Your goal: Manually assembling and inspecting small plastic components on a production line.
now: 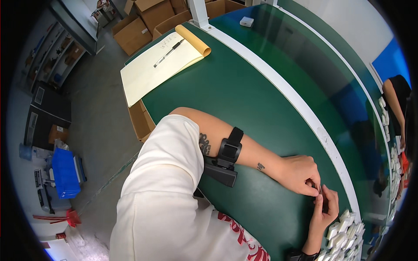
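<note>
My left hand (298,174) reaches across the green tabletop (244,93), its thumb and fingers closed in a pinch. Fingertip to fingertip with it, my right hand (325,209) also pinches. Between them shows a small thin, dark-edged piece (320,190), mostly hidden by the fingers and too small to name. Just beside my right hand lies a heap of small white plastic pieces (346,235). A black strap with a mount (229,150) circles my left forearm, and a black band (300,255) sits at my right wrist.
A yellow-backed paper pad (152,69) with a pen (169,53) lies at the table's far left. A white rail (300,95) curves along the right side. One small white case (246,21) sits beyond it. Cardboard boxes (133,35) stand behind; another person's arm (394,104) shows at far right.
</note>
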`<action>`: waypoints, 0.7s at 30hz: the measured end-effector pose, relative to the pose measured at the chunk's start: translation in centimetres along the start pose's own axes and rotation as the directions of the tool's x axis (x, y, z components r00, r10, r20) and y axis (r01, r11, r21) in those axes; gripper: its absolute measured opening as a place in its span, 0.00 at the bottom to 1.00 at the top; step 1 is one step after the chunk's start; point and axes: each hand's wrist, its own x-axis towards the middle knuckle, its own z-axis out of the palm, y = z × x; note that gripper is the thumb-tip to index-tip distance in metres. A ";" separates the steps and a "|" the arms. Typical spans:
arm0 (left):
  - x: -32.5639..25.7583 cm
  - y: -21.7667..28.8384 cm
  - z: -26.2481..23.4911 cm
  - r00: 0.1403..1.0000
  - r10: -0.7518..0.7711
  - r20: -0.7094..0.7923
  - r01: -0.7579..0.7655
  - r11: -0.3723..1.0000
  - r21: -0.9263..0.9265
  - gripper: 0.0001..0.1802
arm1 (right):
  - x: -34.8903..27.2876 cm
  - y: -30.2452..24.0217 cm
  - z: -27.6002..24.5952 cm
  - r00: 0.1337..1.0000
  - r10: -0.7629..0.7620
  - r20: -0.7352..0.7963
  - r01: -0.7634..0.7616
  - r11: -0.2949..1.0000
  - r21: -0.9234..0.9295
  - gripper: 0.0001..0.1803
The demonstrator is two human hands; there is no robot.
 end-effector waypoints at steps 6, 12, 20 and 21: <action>0.0 0.0 -0.1 1.000 -0.013 0.009 0.013 1.000 0.003 0.11 | 0.1 0.3 0.1 0.999 -0.050 0.010 0.050 0.999 -0.003 0.10; 0.2 -0.9 0.4 0.999 0.043 -0.027 -0.042 0.999 0.024 0.13 | 0.2 0.1 0.1 0.991 -0.131 0.016 0.132 0.990 -0.056 0.10; -0.1 -0.5 0.8 1.000 0.018 -0.024 -0.018 1.000 0.009 0.11 | -0.2 -0.3 -0.4 0.973 -0.231 0.021 0.232 0.969 -0.086 0.09; -0.2 -0.3 0.7 1.000 -0.011 -0.007 0.011 1.000 -0.001 0.10 | -0.2 -0.3 -0.4 0.973 -0.231 0.020 0.231 0.969 -0.087 0.09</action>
